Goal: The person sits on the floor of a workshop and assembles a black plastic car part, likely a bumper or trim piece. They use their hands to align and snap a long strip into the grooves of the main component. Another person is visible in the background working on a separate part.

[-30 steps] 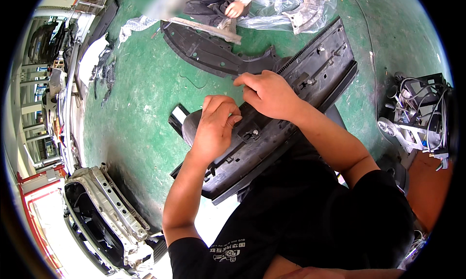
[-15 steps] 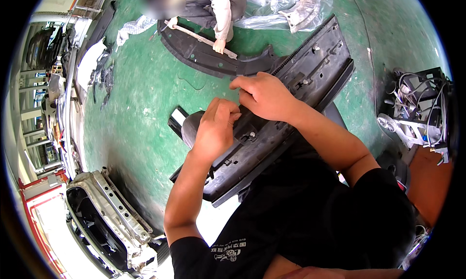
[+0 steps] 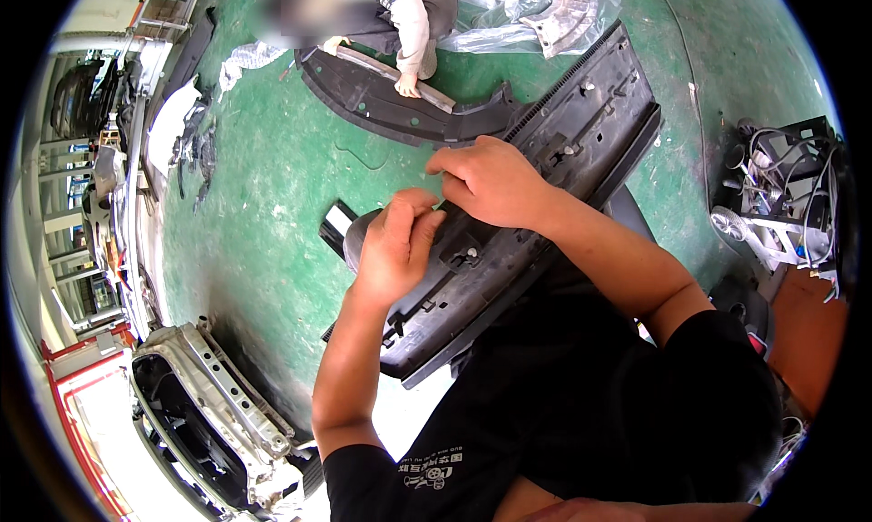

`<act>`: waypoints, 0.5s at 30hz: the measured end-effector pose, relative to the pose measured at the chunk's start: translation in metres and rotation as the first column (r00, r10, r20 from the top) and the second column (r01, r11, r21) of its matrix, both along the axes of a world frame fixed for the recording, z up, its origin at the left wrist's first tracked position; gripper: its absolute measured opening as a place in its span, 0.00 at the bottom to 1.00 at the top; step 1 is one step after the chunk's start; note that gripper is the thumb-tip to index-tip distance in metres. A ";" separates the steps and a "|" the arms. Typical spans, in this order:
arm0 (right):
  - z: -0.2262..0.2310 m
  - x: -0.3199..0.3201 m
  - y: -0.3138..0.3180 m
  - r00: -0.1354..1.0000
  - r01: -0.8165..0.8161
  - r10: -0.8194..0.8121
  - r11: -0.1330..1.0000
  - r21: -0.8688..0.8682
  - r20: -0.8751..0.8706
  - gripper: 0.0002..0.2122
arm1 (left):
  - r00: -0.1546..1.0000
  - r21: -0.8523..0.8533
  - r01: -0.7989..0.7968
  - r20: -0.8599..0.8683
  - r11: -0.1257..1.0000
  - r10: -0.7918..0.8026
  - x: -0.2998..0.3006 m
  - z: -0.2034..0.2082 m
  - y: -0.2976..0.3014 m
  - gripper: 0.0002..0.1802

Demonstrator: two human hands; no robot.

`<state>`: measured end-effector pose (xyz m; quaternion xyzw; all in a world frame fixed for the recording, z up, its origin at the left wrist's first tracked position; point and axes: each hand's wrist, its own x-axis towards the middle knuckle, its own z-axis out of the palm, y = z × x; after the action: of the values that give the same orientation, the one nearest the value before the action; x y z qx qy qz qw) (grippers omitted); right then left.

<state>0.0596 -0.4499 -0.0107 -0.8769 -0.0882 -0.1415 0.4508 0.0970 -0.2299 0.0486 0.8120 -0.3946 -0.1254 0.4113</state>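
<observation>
A long black plastic car trim panel [image 3: 481,290] lies slantwise across my lap, its ribbed edge on the far side. Small white clips and brackets dot its inner face. My left hand [image 3: 398,245] is over the panel's middle, thumb and fingers drawn together in a pinch. Just right of it, my right hand [image 3: 495,184] bends over the far edge, its fingers curled and pointing left. The fingertips of both hands almost meet. Whatever lies between them is too small or hidden to make out.
Across the green floor [image 3: 263,204], a co-worker's hands hold a flat strip [image 3: 395,79] over a curved black liner [image 3: 363,109]. Clear plastic sheeting [image 3: 490,23] lies beyond. A stripped car body part [image 3: 209,413] stands lower left; a wheeled cart with cables [image 3: 781,195] stands right.
My left hand has shifted slightly left, and its thumb now shows more plainly. My right hand has hardly moved. The co-worker's strip has tilted and slid a little to the right.
</observation>
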 end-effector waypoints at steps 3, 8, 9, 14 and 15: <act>0.000 0.002 -0.001 1.000 -0.004 0.004 1.000 -0.008 -0.011 0.09 | 0.991 0.079 0.052 0.121 0.996 -0.061 0.001 0.014 -0.006 0.08; 0.000 0.001 0.001 0.999 -0.009 0.008 1.000 -0.025 -0.031 0.09 | 0.930 0.238 -0.077 0.366 0.968 -0.016 -0.012 0.013 -0.013 0.13; 0.000 0.001 0.001 1.000 -0.012 0.012 0.999 -0.030 -0.025 0.08 | 0.915 0.264 -0.099 0.404 0.959 -0.016 -0.014 0.013 -0.015 0.13; -0.004 0.002 0.002 1.000 -0.019 0.019 0.999 -0.037 -0.006 0.07 | 0.827 0.390 -0.182 0.557 0.903 -0.075 -0.024 0.008 -0.017 0.09; -0.003 0.002 0.002 1.000 -0.020 0.019 0.999 -0.040 -0.010 0.07 | 0.811 0.409 -0.180 0.576 0.894 -0.100 -0.024 0.009 -0.019 0.08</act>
<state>0.0618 -0.4478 -0.0142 -0.8855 -0.0974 -0.1310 0.4350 0.0725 -0.2485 0.0578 0.8912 -0.4443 0.0516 0.0759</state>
